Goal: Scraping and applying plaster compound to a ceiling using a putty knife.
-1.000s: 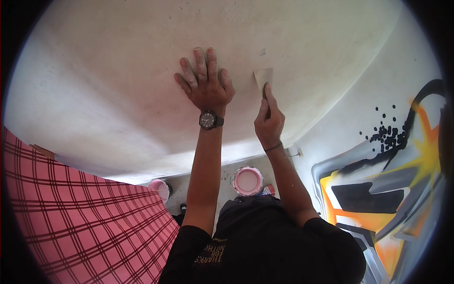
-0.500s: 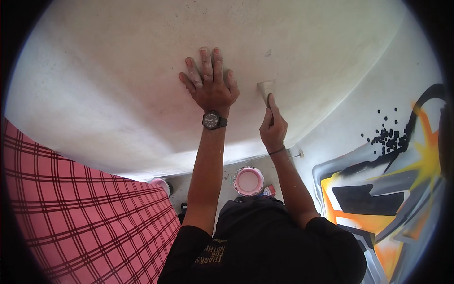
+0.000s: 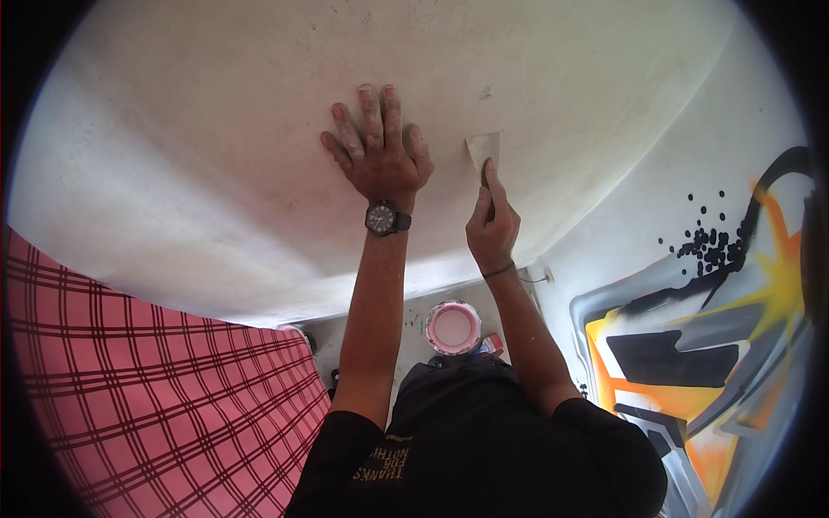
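**Scraper blade laid to a pale wall, free hand bracing beside it**

The wall [image 3: 216,155] is filling most of the view, a broad off-white surface, faintly speckled, with a small dark fleck just above the working spot. It is the surface both hands are bearing on.

To the right, a painted mural [image 3: 691,345] in orange, black and grey is covering the adjoining wall, well apart from the hands. At lower left, a pink checked cloth [image 3: 147,406] is lying over something bulky, probably to shield it from dust or splashes.

Down near the floor, between the forearms, a small round bucket [image 3: 452,327] with a pinkish-white filling is standing open, seemingly kept within reach beneath the work.

The left hand [image 3: 377,155] is lying flat on the wall, fingers spread apart and dusted white, likely steadying the body while the other hand is working. A dark wristwatch [image 3: 383,217] is sitting on that wrist.

The right hand [image 3: 492,226] is closing round the handle of a scraper [image 3: 484,152], the forefinger stretching up along the handle to press the blade. The pale blade is resting against the wall, just right of the left hand's fingertips, near them but not touching.
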`<control>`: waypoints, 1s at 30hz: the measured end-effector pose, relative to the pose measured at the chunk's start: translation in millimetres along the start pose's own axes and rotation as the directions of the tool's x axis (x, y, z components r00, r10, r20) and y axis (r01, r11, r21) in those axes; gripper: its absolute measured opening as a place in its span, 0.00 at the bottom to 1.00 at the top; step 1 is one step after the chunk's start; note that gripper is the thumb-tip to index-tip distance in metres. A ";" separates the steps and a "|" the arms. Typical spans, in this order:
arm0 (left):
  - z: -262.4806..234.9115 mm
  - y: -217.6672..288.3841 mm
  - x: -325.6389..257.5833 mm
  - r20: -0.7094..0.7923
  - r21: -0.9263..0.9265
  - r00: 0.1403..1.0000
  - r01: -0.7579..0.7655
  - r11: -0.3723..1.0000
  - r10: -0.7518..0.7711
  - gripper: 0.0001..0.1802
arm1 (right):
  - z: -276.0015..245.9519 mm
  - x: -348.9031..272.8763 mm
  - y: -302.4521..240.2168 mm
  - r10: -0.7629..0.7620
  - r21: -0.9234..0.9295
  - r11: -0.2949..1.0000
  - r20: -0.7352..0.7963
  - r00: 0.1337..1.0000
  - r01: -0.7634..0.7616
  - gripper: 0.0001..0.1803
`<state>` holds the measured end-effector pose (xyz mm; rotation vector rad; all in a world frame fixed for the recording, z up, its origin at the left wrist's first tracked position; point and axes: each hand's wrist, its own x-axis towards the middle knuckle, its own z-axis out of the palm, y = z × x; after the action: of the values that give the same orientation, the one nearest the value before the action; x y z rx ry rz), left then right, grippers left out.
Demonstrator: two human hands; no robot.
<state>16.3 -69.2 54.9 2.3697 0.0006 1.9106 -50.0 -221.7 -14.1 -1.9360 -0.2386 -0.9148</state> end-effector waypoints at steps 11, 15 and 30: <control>-2.8 -5.6 1.4 0.005 0.018 1.000 -0.024 1.000 0.024 0.32 | -2.6 0.1 -12.0 0.039 0.003 0.999 0.026 0.999 -0.040 0.22; -4.9 -6.3 2.8 -0.006 0.026 1.000 -0.027 0.999 0.027 0.32 | -3.3 -5.5 -10.3 -0.004 -0.008 1.000 0.021 1.000 0.004 0.21; -3.4 -5.7 -0.9 -0.014 0.010 1.000 0.008 1.000 -0.008 0.30 | 1.5 -7.6 -12.0 0.016 -0.018 1.000 0.013 1.000 -0.016 0.21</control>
<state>13.1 -63.3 54.3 2.3587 0.0206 1.9280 -60.7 -212.5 -11.6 -1.9586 -0.2225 -0.8968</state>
